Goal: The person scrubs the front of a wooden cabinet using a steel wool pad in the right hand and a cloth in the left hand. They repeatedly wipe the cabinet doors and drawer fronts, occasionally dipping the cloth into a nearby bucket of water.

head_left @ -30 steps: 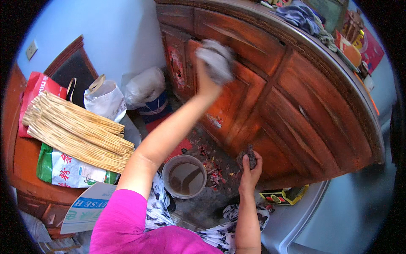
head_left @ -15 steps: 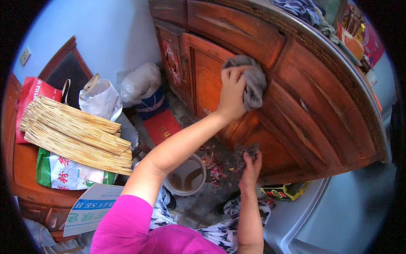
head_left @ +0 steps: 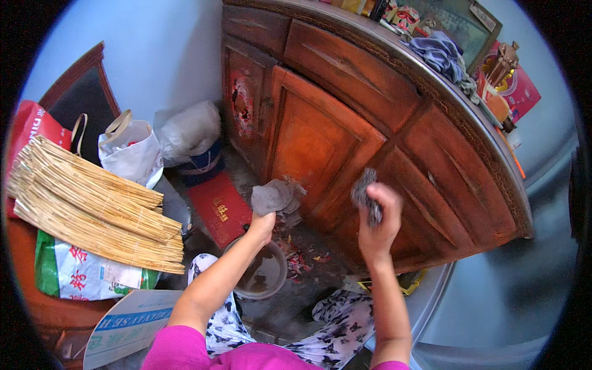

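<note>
Left hand point(head_left: 264, 223) has its grip clamped on a grey rag point(head_left: 275, 197) held low over the bowl point(head_left: 262, 271) of murky water, maybe so drips land there, while right hand point(head_left: 377, 223) presses a dark scrubber point(head_left: 364, 194) against the wooden cabinet point(head_left: 345, 132) door.

Red flat packet point(head_left: 219, 208): on floor, just left of the left hand point(head_left: 262, 223).
Green-white printed bag point(head_left: 80, 274): far left, under bamboo.
Blue-white cardboard point(head_left: 126, 320): lower left.
</note>
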`<act>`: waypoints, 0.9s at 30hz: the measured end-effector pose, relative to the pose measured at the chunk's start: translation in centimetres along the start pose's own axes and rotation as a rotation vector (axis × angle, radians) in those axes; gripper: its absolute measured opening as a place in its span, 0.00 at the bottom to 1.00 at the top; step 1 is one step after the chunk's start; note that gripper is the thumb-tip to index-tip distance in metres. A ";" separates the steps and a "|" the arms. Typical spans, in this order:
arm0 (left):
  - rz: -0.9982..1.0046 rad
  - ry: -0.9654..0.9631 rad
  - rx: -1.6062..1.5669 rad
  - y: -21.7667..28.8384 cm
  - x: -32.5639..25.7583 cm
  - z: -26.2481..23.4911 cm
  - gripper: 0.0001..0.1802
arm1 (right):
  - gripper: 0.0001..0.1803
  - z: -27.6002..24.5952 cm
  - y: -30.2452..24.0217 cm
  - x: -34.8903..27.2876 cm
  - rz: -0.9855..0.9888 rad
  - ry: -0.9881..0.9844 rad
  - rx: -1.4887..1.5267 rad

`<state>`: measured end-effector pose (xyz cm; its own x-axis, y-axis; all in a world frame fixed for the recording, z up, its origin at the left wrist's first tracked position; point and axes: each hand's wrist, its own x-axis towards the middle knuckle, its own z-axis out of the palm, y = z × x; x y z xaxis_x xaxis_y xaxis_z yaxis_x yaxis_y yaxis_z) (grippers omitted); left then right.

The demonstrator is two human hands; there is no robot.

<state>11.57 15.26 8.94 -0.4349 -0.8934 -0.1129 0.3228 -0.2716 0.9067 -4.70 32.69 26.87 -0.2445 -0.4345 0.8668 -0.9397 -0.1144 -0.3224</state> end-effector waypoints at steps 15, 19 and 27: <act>-0.148 -0.013 -0.186 4.8 0.0 0.0 0.16 | 0.24 13.1 2.4 24.8 -0.521 -0.232 -0.541; -0.303 -0.115 -0.297 6.1 -0.7 -0.4 0.16 | 0.25 13.8 1.3 25.0 -0.438 -0.309 -0.514; -0.290 -0.110 -0.298 7.3 -2.5 -0.7 0.20 | 0.20 11.4 1.8 24.0 -0.480 -0.356 -0.558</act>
<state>15.65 15.28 15.54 -0.6249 -0.7258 -0.2875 0.3955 -0.6119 0.6850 -9.50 11.85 42.81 0.2173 -0.7197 0.6594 -0.9265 0.0606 0.3715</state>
